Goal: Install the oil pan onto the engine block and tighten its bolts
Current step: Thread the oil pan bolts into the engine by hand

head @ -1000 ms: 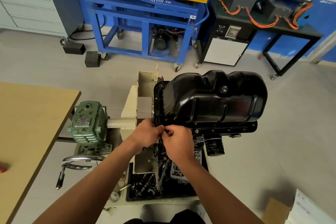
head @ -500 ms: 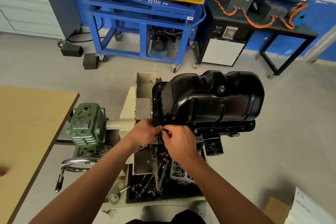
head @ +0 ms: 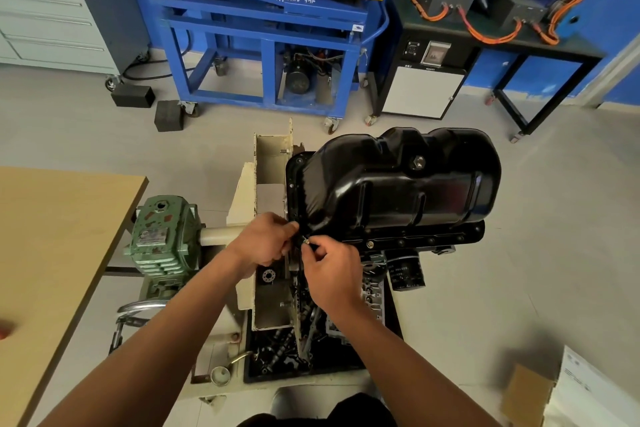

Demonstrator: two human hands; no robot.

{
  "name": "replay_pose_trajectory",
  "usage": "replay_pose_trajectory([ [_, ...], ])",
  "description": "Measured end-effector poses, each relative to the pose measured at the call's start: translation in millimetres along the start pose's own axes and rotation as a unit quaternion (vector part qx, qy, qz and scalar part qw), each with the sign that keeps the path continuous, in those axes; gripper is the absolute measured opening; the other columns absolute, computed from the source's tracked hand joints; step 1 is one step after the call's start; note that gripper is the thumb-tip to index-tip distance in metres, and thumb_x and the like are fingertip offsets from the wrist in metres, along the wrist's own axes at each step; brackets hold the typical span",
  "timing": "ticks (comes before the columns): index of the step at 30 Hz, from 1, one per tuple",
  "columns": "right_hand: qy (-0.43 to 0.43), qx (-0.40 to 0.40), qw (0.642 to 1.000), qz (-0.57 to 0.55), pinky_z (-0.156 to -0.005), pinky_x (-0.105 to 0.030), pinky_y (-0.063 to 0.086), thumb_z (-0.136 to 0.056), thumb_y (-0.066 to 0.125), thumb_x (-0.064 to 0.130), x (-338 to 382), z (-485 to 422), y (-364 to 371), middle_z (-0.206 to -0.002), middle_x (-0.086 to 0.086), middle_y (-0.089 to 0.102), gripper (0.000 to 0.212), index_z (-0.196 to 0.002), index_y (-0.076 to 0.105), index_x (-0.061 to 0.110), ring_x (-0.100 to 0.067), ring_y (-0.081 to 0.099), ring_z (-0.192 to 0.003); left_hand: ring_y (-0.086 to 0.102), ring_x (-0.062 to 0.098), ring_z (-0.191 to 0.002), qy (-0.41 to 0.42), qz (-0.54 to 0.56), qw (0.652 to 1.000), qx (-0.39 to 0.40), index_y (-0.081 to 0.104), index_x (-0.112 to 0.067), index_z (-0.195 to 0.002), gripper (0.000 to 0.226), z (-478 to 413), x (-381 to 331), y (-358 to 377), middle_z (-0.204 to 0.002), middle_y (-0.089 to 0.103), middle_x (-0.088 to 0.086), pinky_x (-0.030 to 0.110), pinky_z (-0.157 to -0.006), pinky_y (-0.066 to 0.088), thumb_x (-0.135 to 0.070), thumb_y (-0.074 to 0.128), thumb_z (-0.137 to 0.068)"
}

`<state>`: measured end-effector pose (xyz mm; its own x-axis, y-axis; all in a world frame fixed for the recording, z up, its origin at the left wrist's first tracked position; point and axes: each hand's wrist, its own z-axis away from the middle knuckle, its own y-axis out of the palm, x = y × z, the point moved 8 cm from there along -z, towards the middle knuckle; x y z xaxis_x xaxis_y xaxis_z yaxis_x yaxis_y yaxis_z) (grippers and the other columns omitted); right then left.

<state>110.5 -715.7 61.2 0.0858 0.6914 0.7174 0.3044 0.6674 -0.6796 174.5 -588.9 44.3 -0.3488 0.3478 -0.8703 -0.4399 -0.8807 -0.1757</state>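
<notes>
2 hands meet at frame centre: the right hand pinches 1 small bolt at the lower-left flange corner of 1 black oil pan; the left hand curls against that corner, grip unclear.

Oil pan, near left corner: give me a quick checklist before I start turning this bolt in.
1. Oil pan sits on the engine: ok.
2. Bolt pinched by fingers of the right hand: ok.
3. Bolt lined up with its hole: cannot tell, the fingers hide it.
4. Left hand at the pan's corner: ok; its grip, cannot tell.
5. Other bolts on the near rim: one silver bolt head shows; the rest, cannot tell.
</notes>
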Motion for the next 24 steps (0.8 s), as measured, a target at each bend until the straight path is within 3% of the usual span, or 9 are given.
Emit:
replay_pose_trajectory([
  [3,0.009,-0.01,1.0,-0.017,-0.049,-0.037,0.051,-0.092,0.067,0.026,-4,1,2,-0.057,0.004,0.065,0.015,-0.084,0.075,0.017,-0.014,0.058,-0.049,0.046,0.01,-0.043,0.043,0.002,0.993,-0.112,0.058,-0.002,-0.112,0.023,-10,-20,-25,-0.057,0.056,-0.001,0.024,-0.042,0.036,-0.023,0.053,-0.104],
  [7,0.015,-0.025,0.999,-0.039,-0.044,-0.037,0.049,-0.09,0.07,0.024,-7,0,3,-0.052,0.005,0.062,0.02,-0.072,0.072,0.015,-0.014,0.054,-0.042,0.062,0.02,-0.076,0.12,-0.082,0.971,-0.189,0.056,-0.008,-0.114,0.019,-19,-51,-30,-0.092,0.067,0.008,0.036,-0.073,0.051,-0.021,0.05,-0.102],
  [11,0.021,-0.041,0.998,-0.043,-0.043,-0.037,0.048,-0.087,0.072,0.025,-8,-2,4,-0.049,0.005,0.06,0.025,-0.066,0.068,0.014,-0.015,0.053,-0.041,0.061,0.02,-0.085,0.189,-0.133,0.955,-0.183,0.055,-0.011,-0.113,0.015,-28,-69,-13,-0.105,0.064,0.007,0.034,-0.076,0.048,-0.02,0.049,-0.103],
  [15,0.023,-0.053,0.997,-0.05,-0.043,-0.036,0.048,-0.086,0.072,0.027,-10,-1,4,-0.05,0.008,0.059,0.02,-0.069,0.068,0.017,-0.014,0.054,-0.042,0.065,0.03,-0.088,0.178,-0.114,0.966,-0.15,0.049,-0.012,-0.133,0.03,-38,-67,-12,-0.111,0.067,0.016,0.042,-0.081,0.055,-0.019,0.048,-0.104],
  [18,0.018,-0.065,0.996,-0.059,-0.046,-0.034,0.051,-0.085,0.073,0.027,-10,3,4,-0.053,0.011,0.06,0.005,-0.086,0.076,0.023,-0.01,0.055,-0.045,0.066,0.039,-0.105,0.171,-0.126,0.968,-0.134,0.045,-0.013,-0.145,0.042,-40,-66,-14,-0.119,0.067,0.019,0.05,-0.094,0.054,-0.015,0.047,-0.103],
  [21,0.017,-0.068,0.996,-0.057,-0.05,-0.033,0.054,-0.086,0.073,0.029,-10,4,5,-0.058,0.012,0.063,0.018,-0.104,0.077,0.026,-0.006,0.056,-0.048,0.064,0.039,-0.111,0.179,-0.128,0.967,-0.128,0.044,-0.014,-0.146,0.046,-38,-70,-13,-0.123,0.066,0.017,0.05,-0.099,0.051,-0.013,0.046,-0.101],
  [24,0.023,-0.068,0.996,-0.053,-0.052,-0.03,0.054,-0.087,0.074,0.03,-10,3,5,-0.063,0.011,0.067,0.018,-0.104,0.078,0.024,-0.004,0.058,-0.052,0.064,0.038,-0.111,0.179,-0.133,0.967,-0.127,0.044,-0.015,-0.147,0.046,-37,-72,-13,-0.123,0.066,0.016,0.049,-0.1,0.051,-0.012,0.046,-0.1],
])
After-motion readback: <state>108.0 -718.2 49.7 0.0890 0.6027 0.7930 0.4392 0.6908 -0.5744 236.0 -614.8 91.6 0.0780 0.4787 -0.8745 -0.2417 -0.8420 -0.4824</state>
